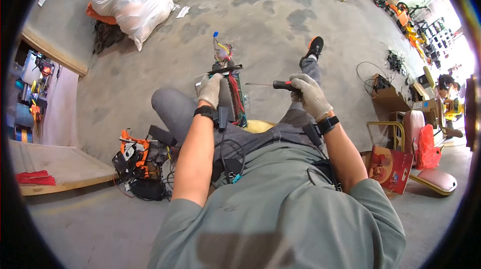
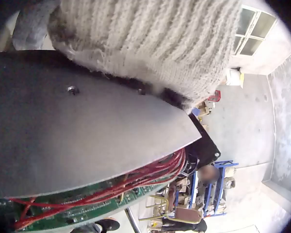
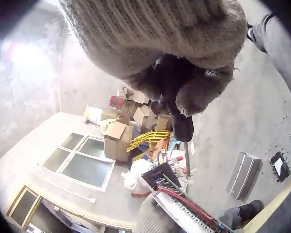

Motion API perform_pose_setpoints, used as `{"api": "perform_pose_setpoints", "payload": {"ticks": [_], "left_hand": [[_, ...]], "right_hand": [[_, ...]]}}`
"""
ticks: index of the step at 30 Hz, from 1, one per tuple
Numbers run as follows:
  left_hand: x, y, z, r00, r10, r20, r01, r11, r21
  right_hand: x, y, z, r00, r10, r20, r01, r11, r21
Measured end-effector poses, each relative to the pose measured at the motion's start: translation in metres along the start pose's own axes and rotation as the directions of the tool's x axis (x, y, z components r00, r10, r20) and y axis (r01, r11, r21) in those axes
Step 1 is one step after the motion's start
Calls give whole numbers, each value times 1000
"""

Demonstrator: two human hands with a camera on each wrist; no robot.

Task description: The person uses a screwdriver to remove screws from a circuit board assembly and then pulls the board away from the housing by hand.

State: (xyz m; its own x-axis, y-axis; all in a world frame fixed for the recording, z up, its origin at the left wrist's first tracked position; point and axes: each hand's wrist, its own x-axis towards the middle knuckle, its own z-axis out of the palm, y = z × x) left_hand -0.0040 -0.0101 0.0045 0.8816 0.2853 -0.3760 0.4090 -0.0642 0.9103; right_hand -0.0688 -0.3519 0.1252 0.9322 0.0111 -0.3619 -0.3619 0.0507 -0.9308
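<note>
In the head view my gloved left hand [image 1: 209,90] grips the metal casing of a long device with a green board and red wires [image 1: 235,91]. The left wrist view shows its grey metal plate [image 2: 77,131] beneath the knit glove [image 2: 150,43], with red wires [image 2: 150,170] along the green board [image 2: 82,208]. My gloved right hand [image 1: 311,96] holds a screwdriver [image 1: 284,85] by its black handle, its shaft pointing toward the device but apart from it. Fingers curl round that handle [image 3: 182,126] in the right wrist view. Loose coloured wires [image 1: 223,51] extend from the device's far end.
Orange and black parts [image 1: 138,156] lie on the floor at the left. White sacks [image 1: 131,8] stand at the upper left. On the right are a red box [image 1: 391,169], cardboard boxes [image 1: 388,96] and a chair. Other people's legs show at the top.
</note>
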Motion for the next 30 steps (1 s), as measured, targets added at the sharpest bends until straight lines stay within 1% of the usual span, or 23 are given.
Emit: {"api": "perform_pose_setpoints", "payload": {"ticks": [1, 2, 3, 4, 5, 6, 7, 8, 11, 13, 15, 16, 17, 19, 20, 21, 22, 23, 24, 25, 26, 27, 30], "left_hand": [[-6, 4, 0, 999, 35, 20, -35, 999, 16], [-11, 5, 1, 991, 114, 69, -110, 992, -66], [-34, 30, -3, 991, 95, 95, -100, 994, 54], [-47, 44, -4, 990, 114, 88, -123, 988, 99], [-45, 42, -5, 982, 149, 117, -163, 980, 118], [-35, 33, -3, 977, 165, 137, -180, 977, 112], [-20, 23, -3, 974, 106, 202, -125, 989, 81], [-28, 29, -3, 977, 138, 163, -156, 983, 101], [-10, 3, 2, 994, 43, 101, -38, 998, -46], [-12, 3, 4, 997, 33, 74, -29, 998, -60], [-7, 1, 0, 999, 12, 43, -9, 998, -70], [-4, -1, 1, 998, 45, 45, -44, 999, -26], [-4, -2, 0, 996, 76, 50, -77, 997, 19], [-3, -3, 2, 998, 49, 45, -50, 999, 10], [-2, -3, 2, 996, 60, 72, -58, 998, -27], [-2, -4, 2, 993, 65, 98, -60, 996, -63], [2, -4, 1, 992, 83, 92, -87, 995, 48], [8, -13, 5, 990, 96, 106, -91, 994, -53], [4, -8, 5, 992, 100, 81, -98, 995, -29], [15, -19, 3, 990, 74, 116, -75, 997, 3], [-9, 7, -2, 991, 94, 93, -102, 991, 90], [-11, 10, -2, 993, 93, 69, -99, 990, 96], [-12, 14, 0, 997, 40, 66, -42, 999, 30]], "right_hand": [[1, -2, -2, 1000, -23, -16, 22, 999, -41], [-4, -8, 3, 998, -36, -43, 33, 996, -77], [9, 5, -4, 999, -30, -21, 30, 1000, 6], [9, 3, -1, 999, -25, -38, 25, 1000, 9], [15, 9, -1, 998, -18, -56, 16, 999, -36], [19, 10, 2, 998, 22, -57, -23, 999, -24], [24, 13, 0, 1000, 0, -25, -2, 995, -101], [29, 17, 1, 999, 18, -51, -23, 995, -100], [45, 33, -1, 994, 60, -91, -70, 991, -113], [56, 42, -3, 995, 55, -83, -66, 989, -134], [59, 44, -3, 994, 25, -106, -44, 983, -179], [61, 45, -6, 994, 18, -103, -40, 975, -220], [63, 47, -7, 995, 23, -101, -45, 974, -221], [68, 53, -11, 991, 41, -130, -64, 982, -177], [66, 49, -12, 992, 33, -125, -60, 972, -225], [64, 46, -13, 991, 48, -122, -74, 972, -221], [62, 45, -12, 988, -11, -154, -38, 950, -309], [60, 45, -10, 983, -63, -173, -10, 919, -393], [58, 42, -9, 983, -63, -174, -5, 931, -364], [58, 42, -11, 983, -58, -177, -5, 943, -334], [63, 46, -16, 985, -58, -164, 2, 946, -323], [67, 50, -19, 986, -67, -155, 15, 950, -313], [69, 47, -19, 987, -28, -159, -24, 947, -322]]}}
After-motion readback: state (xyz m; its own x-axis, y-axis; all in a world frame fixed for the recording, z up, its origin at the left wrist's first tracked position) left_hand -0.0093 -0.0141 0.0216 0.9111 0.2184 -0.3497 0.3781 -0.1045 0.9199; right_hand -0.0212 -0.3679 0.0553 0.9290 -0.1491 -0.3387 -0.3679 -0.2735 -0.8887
